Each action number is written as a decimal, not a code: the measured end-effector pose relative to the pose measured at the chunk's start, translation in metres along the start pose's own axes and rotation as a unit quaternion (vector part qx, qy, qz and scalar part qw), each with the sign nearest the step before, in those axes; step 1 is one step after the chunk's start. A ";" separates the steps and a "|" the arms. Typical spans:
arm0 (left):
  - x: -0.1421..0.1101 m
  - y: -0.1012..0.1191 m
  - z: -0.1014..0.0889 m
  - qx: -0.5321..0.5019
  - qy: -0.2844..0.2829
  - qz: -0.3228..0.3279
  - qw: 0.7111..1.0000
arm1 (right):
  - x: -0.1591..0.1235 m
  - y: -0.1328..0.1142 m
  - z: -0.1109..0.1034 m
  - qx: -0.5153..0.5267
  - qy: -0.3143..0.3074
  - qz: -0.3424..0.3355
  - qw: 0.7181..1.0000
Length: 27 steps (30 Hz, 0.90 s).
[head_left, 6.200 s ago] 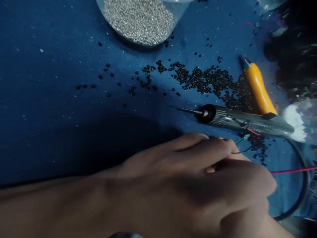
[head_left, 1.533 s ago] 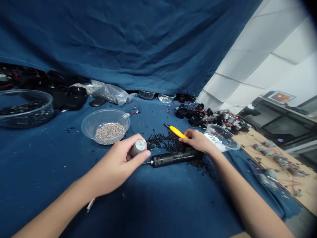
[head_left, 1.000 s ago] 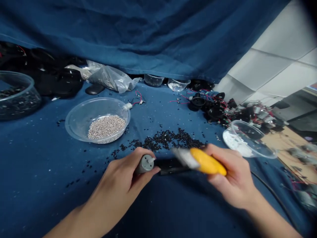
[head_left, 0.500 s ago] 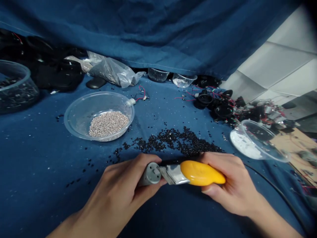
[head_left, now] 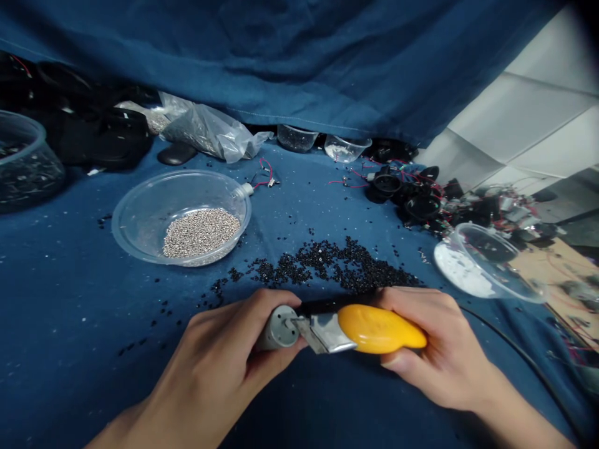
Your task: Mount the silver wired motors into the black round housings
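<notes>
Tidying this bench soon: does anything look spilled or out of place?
Yes: small black pellets lie loose across the blue cloth in front of the clear plastic bowl, looking spilled, while the silvery pellets sit gathered inside that bowl.

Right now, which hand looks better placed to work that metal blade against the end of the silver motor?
Probably the right hand: it grips the yellow-handled blade, whose metal tip reaches the end of the silver motor. The left hand is already wrapped around the motor, holding it.

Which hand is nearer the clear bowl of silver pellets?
Left. The left hand is in front of the bowl, not touching it; the right hand is farther off, to its right.
</notes>
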State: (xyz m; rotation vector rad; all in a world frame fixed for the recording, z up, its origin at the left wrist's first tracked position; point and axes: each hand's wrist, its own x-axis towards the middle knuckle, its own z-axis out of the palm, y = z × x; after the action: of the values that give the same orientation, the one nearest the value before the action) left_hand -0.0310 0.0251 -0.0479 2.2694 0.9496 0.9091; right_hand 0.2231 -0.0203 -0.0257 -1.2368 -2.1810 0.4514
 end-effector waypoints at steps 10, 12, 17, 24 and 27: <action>0.000 -0.001 -0.002 0.006 -0.006 0.003 1.000 | 0.000 0.000 0.000 0.022 -0.010 0.007 1.000; -0.001 0.001 -0.002 -0.001 -0.009 -0.003 1.000 | 0.000 0.000 -0.001 0.025 -0.012 0.007 1.000; -0.001 0.006 -0.004 -0.021 -0.007 -0.038 0.999 | 0.000 -0.002 0.001 0.036 0.010 0.015 0.999; 0.000 0.002 -0.004 -0.012 0.043 0.013 0.999 | 0.002 -0.005 0.004 0.027 0.024 0.022 0.999; -0.004 0.006 -0.002 -0.017 0.037 0.015 0.999 | 0.000 -0.004 0.004 -0.001 0.024 0.049 0.999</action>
State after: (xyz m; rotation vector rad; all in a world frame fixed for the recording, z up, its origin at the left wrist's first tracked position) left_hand -0.0316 0.0190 -0.0443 2.2407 0.9285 1.0204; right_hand 0.2177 -0.0223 -0.0260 -1.3457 -2.0875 0.4542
